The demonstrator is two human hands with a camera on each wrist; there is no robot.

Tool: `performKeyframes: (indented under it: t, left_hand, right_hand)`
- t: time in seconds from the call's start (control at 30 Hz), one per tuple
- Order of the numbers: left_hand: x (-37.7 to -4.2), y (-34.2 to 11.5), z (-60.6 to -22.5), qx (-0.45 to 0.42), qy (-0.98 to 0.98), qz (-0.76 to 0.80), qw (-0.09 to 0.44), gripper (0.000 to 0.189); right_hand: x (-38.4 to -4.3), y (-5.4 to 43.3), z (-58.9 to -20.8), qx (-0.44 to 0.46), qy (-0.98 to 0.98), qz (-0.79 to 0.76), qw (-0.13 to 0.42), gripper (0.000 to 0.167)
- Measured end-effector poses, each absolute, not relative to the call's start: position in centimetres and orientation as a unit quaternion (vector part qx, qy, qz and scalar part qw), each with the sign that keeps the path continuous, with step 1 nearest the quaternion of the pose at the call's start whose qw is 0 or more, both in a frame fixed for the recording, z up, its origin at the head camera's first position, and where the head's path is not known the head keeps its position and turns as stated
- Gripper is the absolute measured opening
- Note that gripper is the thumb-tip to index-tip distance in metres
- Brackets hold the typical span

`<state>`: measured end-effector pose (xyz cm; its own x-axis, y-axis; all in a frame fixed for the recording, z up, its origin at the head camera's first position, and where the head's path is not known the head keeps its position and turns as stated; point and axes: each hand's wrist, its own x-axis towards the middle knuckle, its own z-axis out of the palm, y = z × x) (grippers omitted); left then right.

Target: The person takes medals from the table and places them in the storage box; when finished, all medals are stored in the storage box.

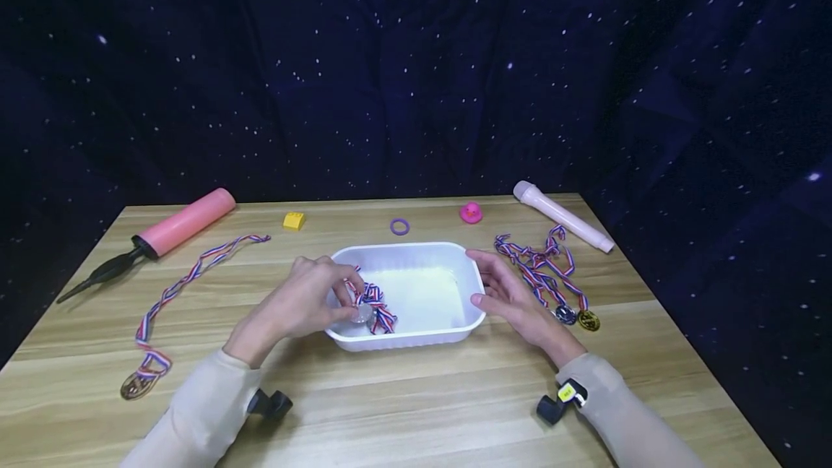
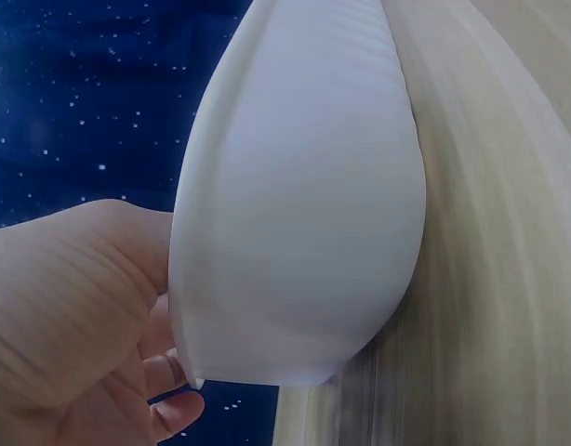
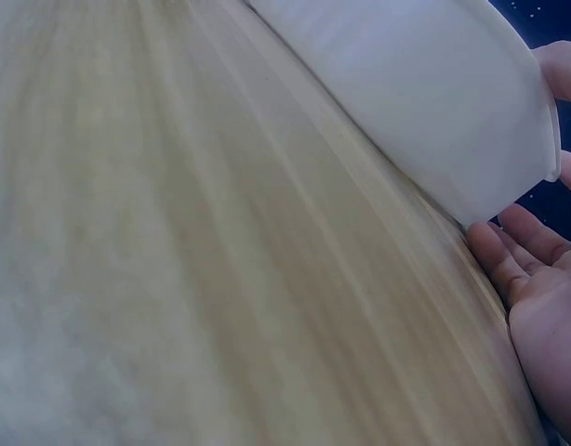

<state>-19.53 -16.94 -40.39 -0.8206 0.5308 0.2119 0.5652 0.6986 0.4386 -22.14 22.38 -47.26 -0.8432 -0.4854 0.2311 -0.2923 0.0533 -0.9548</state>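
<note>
Right sleeve (image 1: pixel 627 410): plain, pale greyish beige. At its inner side: black right wrist camera (image 1: pixel 551 410), rounded end, yellow label (image 1: pixel 567 392) with dark marking. Left of right sleeve: matching left sleeve (image 1: pixel 201 403), black left wrist camera (image 1: pixel 278 404).

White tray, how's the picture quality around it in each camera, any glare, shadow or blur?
Head view: the white tray's floor has a bright, washed-out patch; left wrist view: its outer wall looks dull, and the wooden table darkens beside its lower end; right wrist view: the table's grain looks soft, with a pale haze at lower left.
</note>
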Motion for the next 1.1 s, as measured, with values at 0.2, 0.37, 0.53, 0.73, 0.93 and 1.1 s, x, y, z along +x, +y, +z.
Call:
performKeyframes:
  t: [0.2, 0.37, 0.53, 0.73, 0.93, 1.1]
  left_hand:
    - [-19.6, -16.6, -40.3, -0.29, -0.927, -0.235, 0.022, 0.027]
    - [-19.5, -16.7, -40.1, -0.285, -0.928, -0.239, 0.015, 0.026]
    - [-19.4, -16.7, -39.7, -0.278, -0.929, -0.245, 0.014, 0.024]
    - [-19.2, -16.8, -39.2, -0.259, -0.936, -0.237, 0.042, 0.025]
    - [-19.1, -17.4, -38.4, -0.249, -0.926, -0.274, 0.072, 0.023]
    - [-18.9, -18.3, -37.9, -0.24, -0.918, -0.298, 0.105, 0.027]
  right_hand:
    - [-22.1, 22.4, -47.2, -0.268, 0.722, -0.634, 0.074, 0.074]
    - [-22.1, 22.4, -47.2, -0.273, 0.72, -0.633, 0.074, 0.073]
    - [-22.1, 22.3, -47.1, -0.269, 0.721, -0.633, 0.077, 0.074]
    - [-22.1, 22.3, -47.0, -0.265, 0.724, -0.632, 0.078, 0.073]
    - [-22.2, 22.2, -47.0, -0.268, 0.718, -0.637, 0.082, 0.074]
    - [-22.0, 22.3, -47.0, -0.267, 0.718, -0.637, 0.084, 0.074]
